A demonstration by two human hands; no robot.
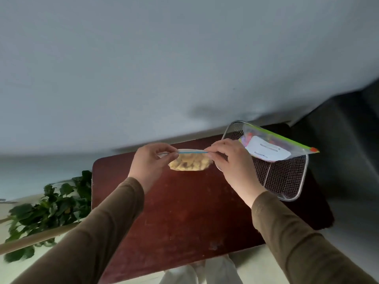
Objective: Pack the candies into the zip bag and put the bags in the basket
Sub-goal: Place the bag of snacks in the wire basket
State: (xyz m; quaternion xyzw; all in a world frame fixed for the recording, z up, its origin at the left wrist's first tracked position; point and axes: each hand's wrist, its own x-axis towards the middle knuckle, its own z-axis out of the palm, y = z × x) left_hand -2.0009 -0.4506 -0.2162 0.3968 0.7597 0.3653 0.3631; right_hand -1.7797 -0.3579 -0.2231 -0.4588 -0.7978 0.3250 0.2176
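A small clear zip bag (189, 163) full of yellowish candies hangs just above the dark red table (180, 212), its blue zip strip on top. My left hand (149, 165) pinches the strip's left end. My right hand (229, 160) pinches its right end. At the right stands a wire mesh basket (287, 181). A larger zip bag (272, 148) with a green strip, a white label and colourful candies leans on the basket's far rim.
A leafy green plant (51, 206) lies on the floor left of the table, beside a wooden pole (37, 238). A pale wall runs behind the table. A dark piece of furniture (348, 140) stands to the right of the basket.
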